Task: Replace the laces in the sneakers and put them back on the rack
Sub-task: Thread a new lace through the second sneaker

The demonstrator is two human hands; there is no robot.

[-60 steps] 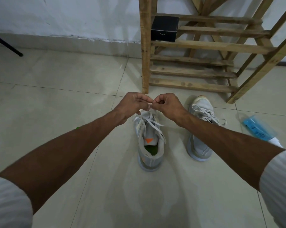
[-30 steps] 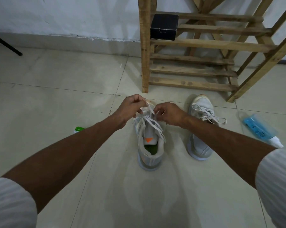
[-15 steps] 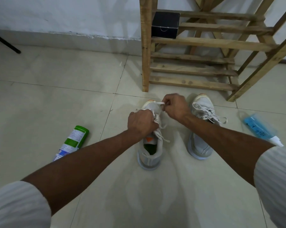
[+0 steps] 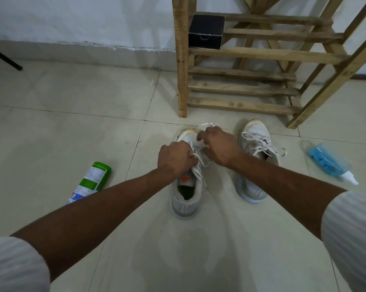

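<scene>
Lowered, the left hand [image 4: 175, 160] clenches laces [image 4: 199, 172] over the sneaker [image 4: 186, 200]; right hand [image 4: 219, 147] pinches a lace end [image 4: 203, 124] at its toe; rack post [image 4: 182, 81] just beyond, bare floor [image 4: 178, 253] behind.

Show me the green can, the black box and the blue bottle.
green can [image 4: 89, 182], head view, middle of its label.
black box [image 4: 206, 31], head view, its middle.
blue bottle [image 4: 325, 160], head view, its blue body.

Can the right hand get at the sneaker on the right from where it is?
Probably yes: the right sneaker lies close beside the right hand, nothing between them, though that hand pinches a lace it must drop first.
</scene>
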